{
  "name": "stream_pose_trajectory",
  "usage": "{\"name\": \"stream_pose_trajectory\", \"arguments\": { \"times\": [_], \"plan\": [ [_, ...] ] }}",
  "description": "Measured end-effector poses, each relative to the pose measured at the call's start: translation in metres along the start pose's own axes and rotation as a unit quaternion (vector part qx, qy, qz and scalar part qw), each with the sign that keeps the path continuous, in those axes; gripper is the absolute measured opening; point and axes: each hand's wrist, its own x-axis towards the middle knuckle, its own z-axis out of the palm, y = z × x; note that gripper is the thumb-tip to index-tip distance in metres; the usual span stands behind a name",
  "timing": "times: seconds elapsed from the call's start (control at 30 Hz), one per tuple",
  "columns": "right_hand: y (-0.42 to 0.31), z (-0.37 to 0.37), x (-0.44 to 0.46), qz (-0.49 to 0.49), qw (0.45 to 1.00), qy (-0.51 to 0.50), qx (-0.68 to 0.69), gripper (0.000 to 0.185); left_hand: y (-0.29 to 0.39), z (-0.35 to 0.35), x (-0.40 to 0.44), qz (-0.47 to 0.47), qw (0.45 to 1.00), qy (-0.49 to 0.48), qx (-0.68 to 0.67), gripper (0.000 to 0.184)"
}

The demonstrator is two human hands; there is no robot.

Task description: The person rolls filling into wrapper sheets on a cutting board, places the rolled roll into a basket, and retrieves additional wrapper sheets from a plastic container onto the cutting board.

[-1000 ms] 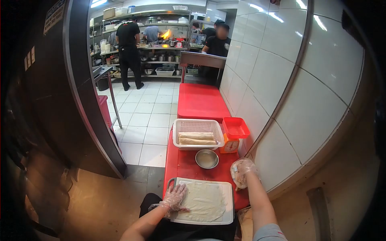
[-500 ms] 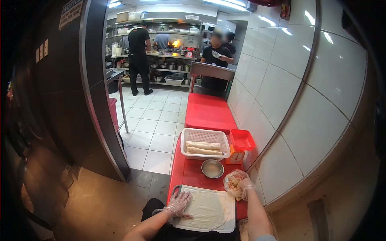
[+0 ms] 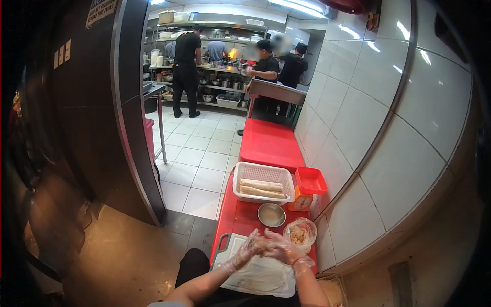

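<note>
My left hand (image 3: 245,251) and my right hand (image 3: 283,249), both in clear plastic gloves, meet above a pale, thin sheet of dough (image 3: 263,276). Their fingers curl toward each other around a small brownish lump, which looks like filling but is mostly hidden and blurred. Under them the dough lies flat on a white cutting board (image 3: 232,244) with a grey handle. Just beyond my right hand sits an open plastic bag of chunky, pale orange filling (image 3: 299,234). A metal bowl (image 3: 271,215) stands past my fingertips.
Behind the bowl, a white perforated basket (image 3: 263,170) holds long pale rolls (image 3: 262,192). Beside it is an orange scale (image 3: 300,200) with a red tray (image 3: 311,180). A tiled wall (image 3: 337,117) borders the red table (image 3: 232,215) on the right. Several people work in the kitchen beyond.
My right hand has left the bag and come over the dough. My left hand has lifted off the board to meet it. A person at the back has turned sideways.
</note>
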Motion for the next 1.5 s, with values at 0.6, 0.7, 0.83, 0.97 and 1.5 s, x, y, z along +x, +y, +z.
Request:
{"name": "stream_pose_trajectory", "arguments": {
  "times": [0.6,0.7,0.83,0.97,1.5],
  "plan": [
    [0.011,0.041,-0.035,-0.034,0.921,0.245,-0.301,0.030,-0.039,-0.033,-0.009,-0.250,0.898,0.081,-0.352,0.033],
    [0.062,0.010,-0.048,-0.100,0.819,0.287,-0.487,0.028,0.026,-0.003,0.005,-0.307,0.888,0.100,-0.327,0.024],
    [0.128,-0.016,-0.052,-0.139,0.684,0.307,-0.647,0.033,0.019,-0.022,0.054,-0.219,0.943,-0.069,-0.240,0.014],
    [0.163,-0.008,-0.043,-0.055,0.673,0.343,-0.653,0.029,0.064,0.007,0.130,-0.166,0.975,-0.104,-0.105,0.012],
    [0.175,-0.008,-0.044,-0.109,0.746,0.403,-0.519,0.025,-0.075,0.075,0.512,-0.155,0.971,0.043,0.177,0.016]
  ]
}}
